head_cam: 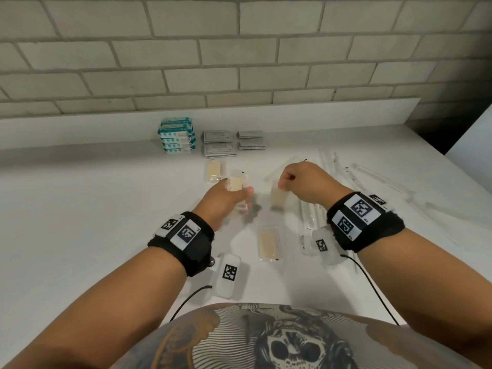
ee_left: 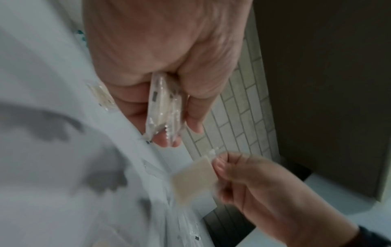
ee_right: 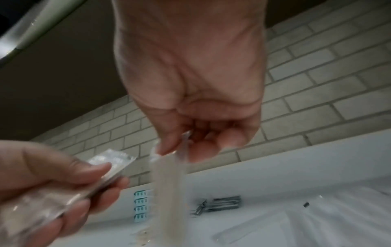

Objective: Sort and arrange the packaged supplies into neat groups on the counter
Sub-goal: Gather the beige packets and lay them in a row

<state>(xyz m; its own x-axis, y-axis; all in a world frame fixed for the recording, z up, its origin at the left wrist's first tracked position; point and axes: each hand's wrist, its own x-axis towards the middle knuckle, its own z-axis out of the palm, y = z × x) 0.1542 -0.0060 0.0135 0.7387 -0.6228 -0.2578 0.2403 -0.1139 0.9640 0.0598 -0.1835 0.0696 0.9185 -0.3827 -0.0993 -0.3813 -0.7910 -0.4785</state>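
My left hand grips a small stack of clear packets with beige pads between thumb and fingers, above the white counter. My right hand pinches the top edge of another beige pad packet, which hangs down just right of the left hand. One beige pad packet lies on the counter behind the left hand. A further one lies near my body.
Against the backsplash stand a stack of teal and white packs and two groups of grey sachets. Long clear-wrapped sticks lie scattered on the right. A brick wall rises behind the counter.
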